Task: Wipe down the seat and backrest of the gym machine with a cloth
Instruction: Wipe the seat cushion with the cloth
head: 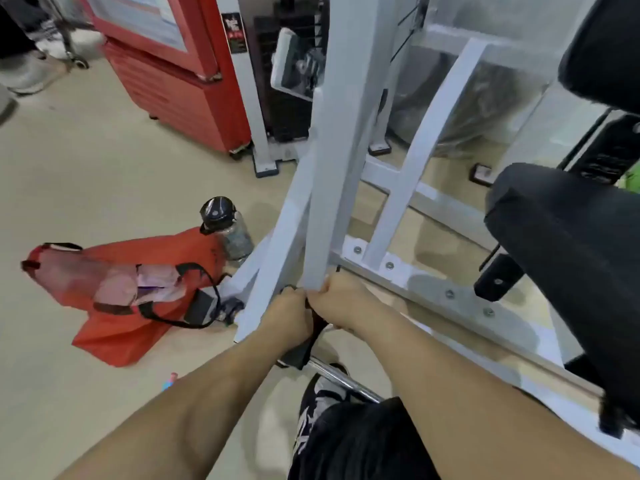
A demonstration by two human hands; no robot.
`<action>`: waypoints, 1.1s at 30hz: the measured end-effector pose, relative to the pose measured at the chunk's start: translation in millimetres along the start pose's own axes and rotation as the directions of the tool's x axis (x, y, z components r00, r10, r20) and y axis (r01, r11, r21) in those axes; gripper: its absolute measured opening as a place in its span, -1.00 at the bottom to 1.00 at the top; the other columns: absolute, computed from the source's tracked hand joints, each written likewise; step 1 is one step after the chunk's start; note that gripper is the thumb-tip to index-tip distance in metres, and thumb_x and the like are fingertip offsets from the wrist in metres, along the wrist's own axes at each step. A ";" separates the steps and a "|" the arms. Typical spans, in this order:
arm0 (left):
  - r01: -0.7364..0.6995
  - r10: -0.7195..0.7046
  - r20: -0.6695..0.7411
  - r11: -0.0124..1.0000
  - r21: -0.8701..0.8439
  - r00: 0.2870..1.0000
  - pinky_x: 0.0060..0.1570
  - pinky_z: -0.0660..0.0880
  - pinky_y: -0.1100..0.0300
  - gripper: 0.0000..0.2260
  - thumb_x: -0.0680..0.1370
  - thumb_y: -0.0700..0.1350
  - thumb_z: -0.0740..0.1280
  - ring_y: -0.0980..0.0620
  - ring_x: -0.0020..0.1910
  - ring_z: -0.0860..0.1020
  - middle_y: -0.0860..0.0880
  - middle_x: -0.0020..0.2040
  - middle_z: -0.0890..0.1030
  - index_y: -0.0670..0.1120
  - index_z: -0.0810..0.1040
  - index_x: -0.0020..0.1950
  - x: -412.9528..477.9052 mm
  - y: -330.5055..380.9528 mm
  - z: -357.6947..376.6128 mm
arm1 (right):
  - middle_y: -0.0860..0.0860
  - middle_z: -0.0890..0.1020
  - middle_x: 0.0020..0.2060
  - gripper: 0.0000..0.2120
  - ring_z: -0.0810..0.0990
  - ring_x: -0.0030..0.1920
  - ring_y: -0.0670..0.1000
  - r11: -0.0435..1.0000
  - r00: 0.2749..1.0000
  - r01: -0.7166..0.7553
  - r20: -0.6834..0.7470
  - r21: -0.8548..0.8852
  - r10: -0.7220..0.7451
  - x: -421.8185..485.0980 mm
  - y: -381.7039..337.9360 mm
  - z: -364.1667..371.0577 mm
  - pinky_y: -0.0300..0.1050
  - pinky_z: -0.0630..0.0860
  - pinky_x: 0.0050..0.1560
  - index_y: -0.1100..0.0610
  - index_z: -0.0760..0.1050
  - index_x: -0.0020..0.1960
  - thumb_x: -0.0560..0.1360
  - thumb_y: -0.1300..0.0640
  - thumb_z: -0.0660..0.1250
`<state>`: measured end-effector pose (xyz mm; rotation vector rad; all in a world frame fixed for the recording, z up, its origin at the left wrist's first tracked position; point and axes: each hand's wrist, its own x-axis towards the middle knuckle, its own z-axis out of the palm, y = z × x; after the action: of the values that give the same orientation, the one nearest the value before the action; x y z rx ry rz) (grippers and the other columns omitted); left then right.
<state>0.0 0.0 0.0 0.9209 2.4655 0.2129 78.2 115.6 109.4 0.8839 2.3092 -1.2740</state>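
Note:
The gym machine's black padded seat [568, 247] sits at the right, and a second black pad, the backrest [606, 46], shows at the top right corner. Both hands are low at the foot of the white frame post [332, 174], left of the seat. My left hand [284, 317] and my right hand [337, 299] are side by side, fingers closed on a black strap-like piece [304, 344] that hangs down between them. I see no wiping cloth in either hand.
A red bag [121, 289] with pale fabric inside lies on the beige floor at left, a dark-capped water bottle [228, 226] beside it. A red cabinet [173, 64] and a black weight stack [287, 81] stand behind. A chrome bar [346, 379] and my shoe lie below my hands.

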 end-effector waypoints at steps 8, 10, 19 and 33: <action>0.323 -0.322 0.020 0.946 -0.023 0.946 0.27 0.50 -0.16 -0.35 0.60 0.04 0.39 -0.31 0.35 0.45 -0.23 0.39 0.41 0.00 0.18 0.61 26.9 -17.3 40.0 | 0.02 0.35 -0.40 -0.66 0.30 -0.38 0.04 0.999 0.999 -0.033 0.017 -0.002 0.033 22.7 36.5 -5.2 -0.11 0.25 -0.36 0.08 0.27 -0.34 0.57 0.06 0.26; 0.292 -0.290 0.061 0.956 -0.027 0.955 0.21 0.55 -0.10 -0.57 0.58 0.04 0.40 -0.27 0.26 0.54 -0.20 0.28 0.55 -0.04 0.42 0.40 27.7 -18.0 32.5 | 0.06 0.45 -0.34 -0.78 0.38 -0.35 0.06 0.997 0.998 -0.066 0.012 0.036 0.066 26.3 41.0 -8.0 -0.12 0.34 -0.31 0.08 0.40 -0.23 0.56 0.05 0.28; 0.027 -0.249 -0.179 0.649 -0.760 0.952 -0.23 0.47 0.14 -0.78 0.51 0.03 0.44 0.00 -0.25 0.60 -0.04 -0.30 0.62 -0.11 0.66 -0.20 -61.8 48.3 -70.7 | 0.07 0.63 0.19 -0.58 0.64 0.15 0.10 0.888 0.990 -0.139 0.069 0.439 0.121 -15.8 24.1 -14.7 -0.05 0.61 0.08 0.04 0.49 0.26 0.45 -0.06 0.39; -0.114 0.127 -0.085 0.236 -0.965 0.988 -0.01 0.48 -0.08 -0.83 0.54 -0.05 0.51 -0.13 -0.04 0.66 -0.20 0.05 0.76 -0.06 0.72 0.09 -154.3 172.7 -195.4 | -0.06 0.54 -0.36 -0.63 0.56 -0.21 0.06 0.926 0.654 0.205 -0.659 -0.318 -0.372 -222.3 -33.9 -160.5 0.01 0.46 -0.23 0.02 0.29 -0.22 0.63 -0.20 0.18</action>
<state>101.0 36.0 283.4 0.4631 1.6087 1.6011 218.2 160.6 343.2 1.0966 3.2484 -0.8145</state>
